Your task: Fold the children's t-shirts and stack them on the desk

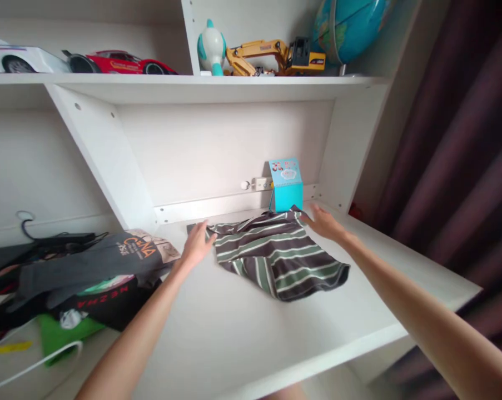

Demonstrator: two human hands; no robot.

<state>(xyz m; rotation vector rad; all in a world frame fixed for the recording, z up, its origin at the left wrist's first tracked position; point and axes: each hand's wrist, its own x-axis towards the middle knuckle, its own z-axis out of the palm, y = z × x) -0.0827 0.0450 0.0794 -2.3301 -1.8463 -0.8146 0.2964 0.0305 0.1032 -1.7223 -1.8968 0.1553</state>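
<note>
A striped garment (284, 255) in dark brown, green and white lies crumpled and partly folded over on the white desk. My left hand (197, 244) rests at its left end, thumb apart from the fingers, touching the cloth. Beside the garment's far right corner is my right hand (323, 223), its fingers stretched out and slightly blurred. Whether the right fingertips touch the fabric I cannot tell.
To the left lies a pile of dark clothes (92, 266) with a hanger (28, 228). A blue desk calendar (287, 186) stands behind the garment, near a power strip (262, 184). The shelf above carries a red toy car (125, 62), a toy excavator (276, 55) and a globe (351, 25).
</note>
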